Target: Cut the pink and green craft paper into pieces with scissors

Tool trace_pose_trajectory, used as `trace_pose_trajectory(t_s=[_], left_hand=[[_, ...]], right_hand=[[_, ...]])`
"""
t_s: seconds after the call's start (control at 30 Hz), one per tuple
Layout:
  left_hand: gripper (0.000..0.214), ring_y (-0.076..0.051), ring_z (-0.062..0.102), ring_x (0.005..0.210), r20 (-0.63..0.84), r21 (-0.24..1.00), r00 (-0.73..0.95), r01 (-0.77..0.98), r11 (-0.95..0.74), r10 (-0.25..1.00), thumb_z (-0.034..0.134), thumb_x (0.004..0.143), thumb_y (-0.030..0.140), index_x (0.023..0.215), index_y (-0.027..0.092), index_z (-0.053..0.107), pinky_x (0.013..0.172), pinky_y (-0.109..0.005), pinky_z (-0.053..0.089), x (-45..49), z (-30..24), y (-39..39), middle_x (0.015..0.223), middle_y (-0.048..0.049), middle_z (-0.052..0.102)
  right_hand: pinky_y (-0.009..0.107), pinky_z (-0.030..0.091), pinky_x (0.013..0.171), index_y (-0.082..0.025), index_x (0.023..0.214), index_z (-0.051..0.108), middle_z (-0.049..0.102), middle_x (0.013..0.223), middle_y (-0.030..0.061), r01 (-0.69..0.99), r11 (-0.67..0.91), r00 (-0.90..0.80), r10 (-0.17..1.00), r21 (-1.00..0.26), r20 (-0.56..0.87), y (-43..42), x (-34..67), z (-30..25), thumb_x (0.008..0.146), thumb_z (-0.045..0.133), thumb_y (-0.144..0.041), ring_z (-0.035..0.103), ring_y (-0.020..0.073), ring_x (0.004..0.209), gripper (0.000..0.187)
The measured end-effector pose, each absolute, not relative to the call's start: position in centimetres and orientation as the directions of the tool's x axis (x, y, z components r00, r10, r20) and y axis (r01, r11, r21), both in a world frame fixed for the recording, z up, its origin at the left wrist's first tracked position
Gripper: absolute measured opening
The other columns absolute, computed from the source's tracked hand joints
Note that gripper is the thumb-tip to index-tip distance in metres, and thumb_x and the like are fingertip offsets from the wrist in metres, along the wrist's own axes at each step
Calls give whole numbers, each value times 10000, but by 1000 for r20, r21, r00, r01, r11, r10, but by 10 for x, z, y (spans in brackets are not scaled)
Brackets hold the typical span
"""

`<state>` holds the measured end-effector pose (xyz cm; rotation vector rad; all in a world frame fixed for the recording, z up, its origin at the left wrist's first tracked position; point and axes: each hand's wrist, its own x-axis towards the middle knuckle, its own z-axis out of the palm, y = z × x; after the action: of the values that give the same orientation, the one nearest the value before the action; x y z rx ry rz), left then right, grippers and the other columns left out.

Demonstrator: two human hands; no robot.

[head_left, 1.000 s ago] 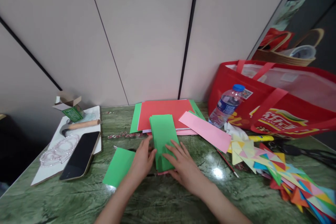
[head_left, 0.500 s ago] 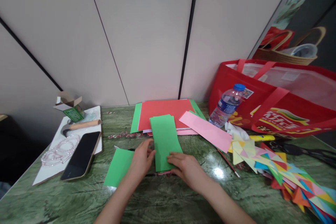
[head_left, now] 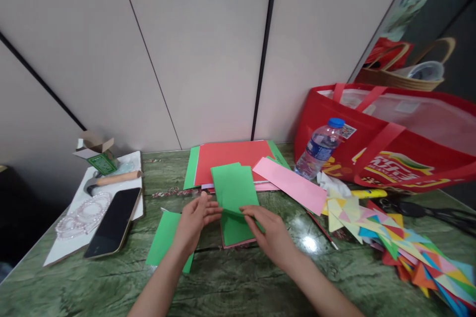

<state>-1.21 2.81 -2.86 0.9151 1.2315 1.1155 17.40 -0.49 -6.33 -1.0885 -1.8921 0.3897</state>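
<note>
The left grip [head_left: 193, 219] is held spread at the left edge of the top green strip [head_left: 233, 188], mid table [head_left: 215, 287]; by the right grip [head_left: 270, 232], its near edge is pinched. At left, an opened carton [head_left: 103, 163] is seen, contents hidden; at right, a capped bottle [head_left: 319, 151] beside an open red bag [head_left: 442, 136]; beyond, a clear plastic tub [head_left: 429, 71] is held in a basket [head_left: 403, 80]

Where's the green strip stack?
Head view, centre: the green strip stack lies between the left hand and right hand, its far end over the red sheet.
</note>
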Motion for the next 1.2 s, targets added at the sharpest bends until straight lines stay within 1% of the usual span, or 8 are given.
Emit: trace_pose_trajectory(t_s=[0.17, 0.37, 0.5, 0.63, 0.73, 0.87, 1.0, 1.2], left_hand=[[410, -188, 627, 748, -148, 975, -151, -189, 119, 977, 604, 702, 510, 857, 131, 577, 684, -340, 527, -15, -26, 27, 750, -43, 623], [620, -277, 617, 928, -328, 813, 282, -402, 421, 902, 423, 753, 630, 1052, 101, 541, 809, -449, 473, -5, -22, 18, 976, -188, 649], [681, -270, 620, 937, -355, 762, 364, -421, 493, 861, 304, 758, 686, 1135, 168, 534, 738, -386, 497, -4, -19, 19, 1007, -129, 668], [571, -249, 643, 870, -435, 725, 354, -407, 555, 828, 365, 796, 610, 1051, 155, 599, 720, -335, 497, -7, -17, 22, 943, -107, 699], [506, -231, 652, 811, -448, 744, 383, -341, 575, 808, 415, 799, 570, 1041, 169, 607, 656, -308, 499, -6, -17, 18, 911, -95, 702], [558, -195, 635, 688, -405, 801, 453, -243, 547, 794, 470, 738, 616, 1114, 216, 570, 526, -263, 475, -5, -17, 10, 899, -76, 693], [609, -237, 629, 828, -353, 814, 527, -235, 532, 773, 694, 620, 488, 1153, 229, 556, 640, -321, 502, -9, -18, 7, 1019, -98, 667], [450, -234, 588, 973, -279, 908, 497, -141, 394, 822, 711, 668, 250, 1103, 202, 607, 835, -334, 447, -7, -20, 10, 1075, -80, 655]], right_hand=[[277, 531, 709, -197, 982, 575, 698, 893, 68, 538, 529, -86, 809, -656, 582, -6, 175, -61, 877, 430, -177, 665, 175, 802, 181], [255, 509, 731, -211, 979, 558, 690, 906, 52, 458, 528, -130, 836, -715, 534, -11, 174, -48, 886, 413, -189, 656, 163, 835, 173], [199, 488, 610, -209, 905, 574, 674, 746, 2, 431, 554, -289, 832, -712, 473, -20, 169, -42, 874, 451, -219, 638, 124, 644, 127], [197, 484, 615, -207, 879, 588, 673, 730, -5, 419, 565, -333, 824, -711, 458, -23, 166, -43, 861, 480, -239, 631, 121, 647, 115], [214, 492, 598, -204, 859, 601, 679, 736, 11, 434, 552, -231, 832, -712, 504, -17, 167, -46, 850, 499, -244, 635, 134, 649, 110], [330, 493, 732, -207, 816, 618, 632, 820, 62, 531, 527, -42, 799, -663, 600, -7, 173, -51, 817, 539, -222, 609, 197, 810, 81], [408, 445, 863, -211, 800, 623, 562, 1089, 108, 558, 477, 27, 808, -679, 589, -1, 178, -54, 796, 555, -215, 539, 248, 1031, 69], [303, 506, 683, -196, 760, 617, 664, 774, 47, 467, 429, 29, 866, -773, 499, -2, 180, -54, 806, 561, -214, 634, 190, 743, 75]])
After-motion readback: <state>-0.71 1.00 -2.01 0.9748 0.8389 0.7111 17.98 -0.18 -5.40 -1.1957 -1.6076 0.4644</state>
